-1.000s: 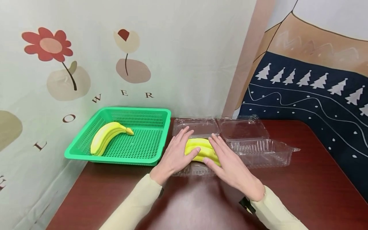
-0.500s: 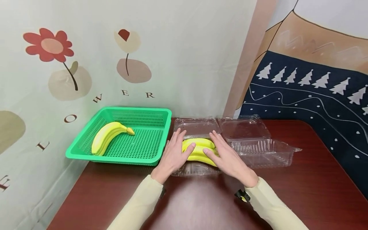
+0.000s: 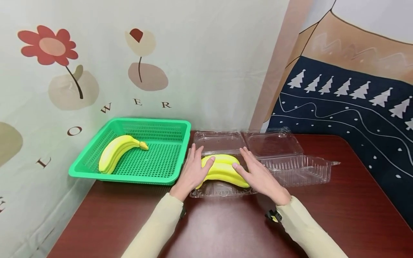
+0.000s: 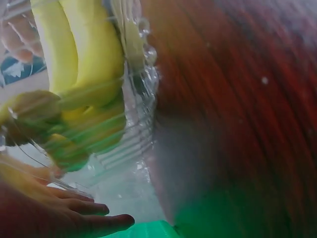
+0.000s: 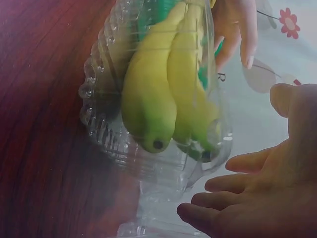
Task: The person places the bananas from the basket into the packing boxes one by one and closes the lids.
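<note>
A bunch of yellow bananas [image 3: 222, 173] lies in the base of a clear plastic clamshell box [image 3: 222, 191], whose lid [image 3: 219, 141] is folded back behind it. At the left end of the bunch is my left hand [image 3: 192, 172], fingers straight and thumb over the fruit's edge in the head view. My right hand [image 3: 262, 177] is held at the other end, its fingers extended too. Through the box wall the right wrist view shows dark banana tips [image 5: 157, 144], with the right hand's spread fingers beside the box. Neither hand grips anything.
To the left stands a green mesh basket [image 3: 119, 178] with another banana bunch [image 3: 117, 152] inside. A second clear clamshell box [image 3: 297, 173] sits open on the right, its lid [image 3: 274, 143] laid back. Everything is on a dark red table [image 3: 219, 229] against a printed curtain [image 3: 213, 71].
My hands have drawn apart, the left one leftward and the right one slightly rightward. More of the bananas now shows between them, sitting in the box.
</note>
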`<action>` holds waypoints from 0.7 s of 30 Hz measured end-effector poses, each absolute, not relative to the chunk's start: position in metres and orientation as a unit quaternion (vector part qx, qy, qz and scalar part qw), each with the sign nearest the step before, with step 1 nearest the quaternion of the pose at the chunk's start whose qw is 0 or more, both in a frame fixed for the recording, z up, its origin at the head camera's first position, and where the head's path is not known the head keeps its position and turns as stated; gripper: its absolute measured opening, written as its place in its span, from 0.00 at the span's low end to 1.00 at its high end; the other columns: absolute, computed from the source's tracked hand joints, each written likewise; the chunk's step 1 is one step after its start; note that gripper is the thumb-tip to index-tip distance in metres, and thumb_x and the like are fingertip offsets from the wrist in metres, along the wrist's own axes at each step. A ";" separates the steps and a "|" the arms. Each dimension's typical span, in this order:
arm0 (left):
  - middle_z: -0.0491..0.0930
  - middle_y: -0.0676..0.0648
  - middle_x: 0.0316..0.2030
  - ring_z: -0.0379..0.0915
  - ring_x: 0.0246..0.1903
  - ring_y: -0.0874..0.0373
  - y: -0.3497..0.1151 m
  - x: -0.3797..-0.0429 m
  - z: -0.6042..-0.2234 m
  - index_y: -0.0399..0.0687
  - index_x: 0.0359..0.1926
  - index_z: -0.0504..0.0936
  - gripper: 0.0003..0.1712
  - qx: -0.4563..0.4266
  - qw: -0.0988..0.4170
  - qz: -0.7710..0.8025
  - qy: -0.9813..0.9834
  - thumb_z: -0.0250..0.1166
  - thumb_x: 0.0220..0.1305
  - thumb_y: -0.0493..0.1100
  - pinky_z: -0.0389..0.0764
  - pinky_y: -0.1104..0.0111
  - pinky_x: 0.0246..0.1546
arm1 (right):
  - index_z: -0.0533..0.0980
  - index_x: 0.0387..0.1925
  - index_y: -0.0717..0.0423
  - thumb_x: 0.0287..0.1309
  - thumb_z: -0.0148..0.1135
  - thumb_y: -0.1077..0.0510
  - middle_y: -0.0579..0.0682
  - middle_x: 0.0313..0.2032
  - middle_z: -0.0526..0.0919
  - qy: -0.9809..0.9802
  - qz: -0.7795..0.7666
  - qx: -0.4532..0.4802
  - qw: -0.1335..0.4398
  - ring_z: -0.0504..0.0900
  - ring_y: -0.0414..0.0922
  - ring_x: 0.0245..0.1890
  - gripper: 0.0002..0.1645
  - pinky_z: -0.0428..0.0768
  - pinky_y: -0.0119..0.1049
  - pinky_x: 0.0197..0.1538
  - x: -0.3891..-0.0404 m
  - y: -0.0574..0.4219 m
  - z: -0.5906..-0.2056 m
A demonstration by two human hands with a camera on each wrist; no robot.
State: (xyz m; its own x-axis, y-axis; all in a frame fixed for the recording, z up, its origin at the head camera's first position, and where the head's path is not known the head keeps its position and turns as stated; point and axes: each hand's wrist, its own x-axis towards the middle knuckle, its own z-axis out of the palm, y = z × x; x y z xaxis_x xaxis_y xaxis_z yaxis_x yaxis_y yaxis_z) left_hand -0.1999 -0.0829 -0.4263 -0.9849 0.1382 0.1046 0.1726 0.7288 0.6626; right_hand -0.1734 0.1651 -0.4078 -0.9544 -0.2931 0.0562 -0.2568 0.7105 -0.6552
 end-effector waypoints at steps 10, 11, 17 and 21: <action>0.39 0.28 0.80 0.47 0.77 0.32 -0.086 -0.207 -0.430 0.37 0.80 0.53 0.48 -0.037 0.001 -0.393 -0.919 0.50 0.76 0.66 0.55 0.43 0.74 | 0.51 0.82 0.56 0.71 0.45 0.24 0.56 0.81 0.48 0.920 -0.369 -0.126 0.035 0.50 0.54 0.80 0.55 0.55 0.60 0.76 -0.186 0.164 -0.413; 0.39 0.28 0.80 0.47 0.77 0.32 -0.087 -0.207 -0.431 0.37 0.81 0.53 0.48 -0.032 -0.002 -0.397 -0.917 0.50 0.76 0.66 0.55 0.43 0.74 | 0.51 0.82 0.57 0.71 0.44 0.24 0.57 0.81 0.48 0.920 -0.370 -0.124 0.036 0.50 0.55 0.80 0.55 0.55 0.61 0.76 -0.188 0.165 -0.414; 0.45 0.29 0.79 0.44 0.78 0.35 -0.087 -0.211 -0.431 0.36 0.80 0.53 0.46 -0.019 -0.007 -0.425 -0.905 0.50 0.78 0.64 0.51 0.45 0.76 | 0.49 0.82 0.60 0.73 0.44 0.27 0.63 0.81 0.46 0.912 -0.395 -0.105 0.042 0.47 0.58 0.80 0.55 0.51 0.63 0.76 -0.194 0.167 -0.419; 0.47 0.30 0.79 0.43 0.79 0.37 -0.087 -0.214 -0.429 0.36 0.80 0.53 0.47 -0.021 -0.008 -0.439 -0.898 0.49 0.78 0.65 0.50 0.46 0.77 | 0.48 0.82 0.60 0.73 0.43 0.26 0.64 0.81 0.46 0.906 -0.411 -0.094 0.049 0.47 0.60 0.80 0.55 0.51 0.63 0.77 -0.198 0.170 -0.421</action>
State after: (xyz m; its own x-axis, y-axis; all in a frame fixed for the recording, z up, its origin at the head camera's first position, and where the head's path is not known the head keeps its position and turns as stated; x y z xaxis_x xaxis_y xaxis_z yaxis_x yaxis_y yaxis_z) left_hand -0.2136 -0.0871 -0.4291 -0.9990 0.0447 0.0044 0.0309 0.6136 0.7890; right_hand -0.1980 0.1701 -0.4206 -0.9775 -0.2107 -0.0118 -0.1300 0.6452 -0.7529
